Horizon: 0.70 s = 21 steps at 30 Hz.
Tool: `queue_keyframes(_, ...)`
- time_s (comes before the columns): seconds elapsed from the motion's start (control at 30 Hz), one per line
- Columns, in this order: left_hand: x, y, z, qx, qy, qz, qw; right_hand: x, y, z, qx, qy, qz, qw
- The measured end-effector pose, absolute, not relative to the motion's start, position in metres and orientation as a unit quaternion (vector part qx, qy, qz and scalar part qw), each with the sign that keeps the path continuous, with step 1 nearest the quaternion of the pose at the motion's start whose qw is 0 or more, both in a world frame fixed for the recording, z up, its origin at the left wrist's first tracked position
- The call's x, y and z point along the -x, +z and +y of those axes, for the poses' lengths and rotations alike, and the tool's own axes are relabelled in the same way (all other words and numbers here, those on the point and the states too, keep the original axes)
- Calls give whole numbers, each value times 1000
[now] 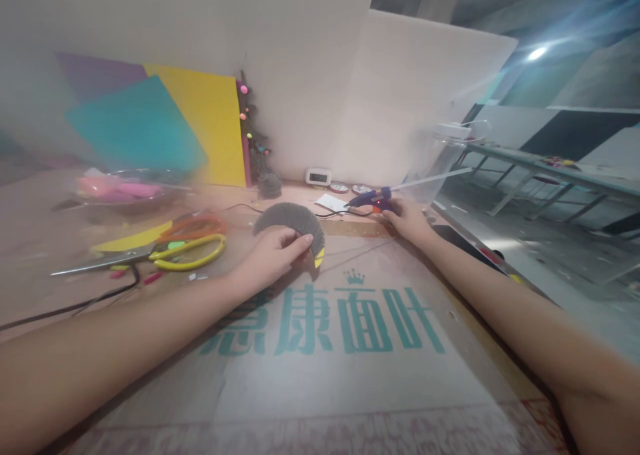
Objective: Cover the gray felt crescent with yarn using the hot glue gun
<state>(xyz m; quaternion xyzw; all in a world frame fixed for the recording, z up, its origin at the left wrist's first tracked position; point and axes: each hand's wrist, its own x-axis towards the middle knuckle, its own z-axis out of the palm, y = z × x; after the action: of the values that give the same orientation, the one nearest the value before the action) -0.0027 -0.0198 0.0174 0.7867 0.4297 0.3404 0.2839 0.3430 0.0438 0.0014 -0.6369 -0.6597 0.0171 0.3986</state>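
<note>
A dark grey ribbed disc (285,216) with a small yellow patch at its right edge is pinched in my left hand (273,251), thumb on top, near the middle of the table. Farther right, my right hand (407,220) has its fingers at the orange-and-blue handle of a glue gun (373,199). A small red light shows on the gun, and a long pale glue stick (433,178) sticks out of its back. The gun's nozzle points left, over a white card (331,203).
Yellow-and-orange scissors (187,253) lie at the left beside scraps and a black cable (107,296). Behind them stand a clear bowl (125,198) and coloured sheets (200,121). A small digital clock (319,176) is at the wall. The table's right edge borders my right forearm.
</note>
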Motion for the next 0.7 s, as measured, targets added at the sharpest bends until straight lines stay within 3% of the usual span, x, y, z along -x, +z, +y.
queue_keyframes(0.5, 5, 13, -17, -785, 357, 439, 253, -289, 38, 7, 658, 70, -565, 494)
queue_keyframes(0.7, 6, 15, -17, -775, 363, 447, 260, -239, 49, -25, 537, 160, -665, 493)
